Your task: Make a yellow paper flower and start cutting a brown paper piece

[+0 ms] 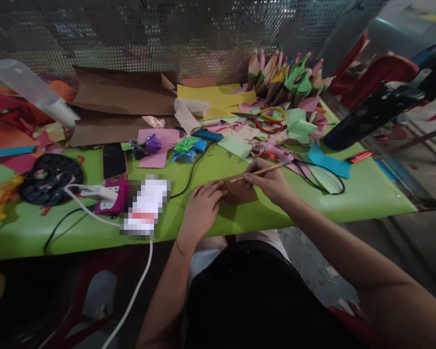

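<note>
My right hand (267, 179) pinches a slim wooden pencil (267, 169), its light tip pointing left over a small piece of brown paper (240, 191). On the left edge of that paper lies my left hand (203, 203), flat with its fingers stretched out. Just beyond my right hand rests a pink glue gun (278, 151) with a small red light and a black cord. Scissors with red handles (269, 127) and a pair with yellow handles (276, 114) lie behind it among paper scraps.
Paper cones (287, 80) stand at the back right, near a dark bottle (370, 114). Large brown sheets (123, 92) lie at the back. Leftward are a blurred-out phone (147, 206), a dark phone (114, 161), a power strip (111, 194) with cables and a black round tray (51, 179).
</note>
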{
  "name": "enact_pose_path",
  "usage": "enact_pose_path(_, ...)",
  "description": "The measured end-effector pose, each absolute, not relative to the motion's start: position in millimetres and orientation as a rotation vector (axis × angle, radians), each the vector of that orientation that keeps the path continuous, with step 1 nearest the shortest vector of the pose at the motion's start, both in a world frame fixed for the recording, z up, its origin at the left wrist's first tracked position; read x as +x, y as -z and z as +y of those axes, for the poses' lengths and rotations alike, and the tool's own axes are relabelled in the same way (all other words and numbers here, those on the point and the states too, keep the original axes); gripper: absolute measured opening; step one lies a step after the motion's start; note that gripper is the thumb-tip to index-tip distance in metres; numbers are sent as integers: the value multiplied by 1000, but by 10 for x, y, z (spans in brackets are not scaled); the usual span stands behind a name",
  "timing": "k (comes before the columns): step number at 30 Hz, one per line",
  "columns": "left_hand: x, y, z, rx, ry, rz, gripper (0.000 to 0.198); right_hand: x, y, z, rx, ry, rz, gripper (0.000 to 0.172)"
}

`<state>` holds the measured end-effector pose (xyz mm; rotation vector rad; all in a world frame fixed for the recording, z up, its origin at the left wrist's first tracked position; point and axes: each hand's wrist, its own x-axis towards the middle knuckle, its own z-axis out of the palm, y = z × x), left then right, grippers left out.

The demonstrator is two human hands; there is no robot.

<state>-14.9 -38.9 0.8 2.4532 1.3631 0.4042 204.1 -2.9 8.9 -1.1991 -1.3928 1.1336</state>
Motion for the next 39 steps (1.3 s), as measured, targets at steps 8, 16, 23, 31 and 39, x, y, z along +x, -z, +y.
enact_pose_path(8,-154,18,-401,2462,-482,1360,31,2034,53,79,-1290,-1049,-1459,35)
enact_pose_path(16,-150,10,-399,2453,-459,1365,32,2007,58,72,-1295,-1032,-1490,28)
enact_pose_path(23,-146,11,-405,2427,-474,1371,31,2039,-16,-27,-1330,-1087,-1540,27)
enact_pose_path(31,-160,4,-407,2415,-474,1378,28,2085,-67,-327,-1303,-1209,-1547,26)
enact_pose_path(39,-162,11,-399,2410,-489,1379,26,2053,-61,-158,-1291,-1140,-1431,30)
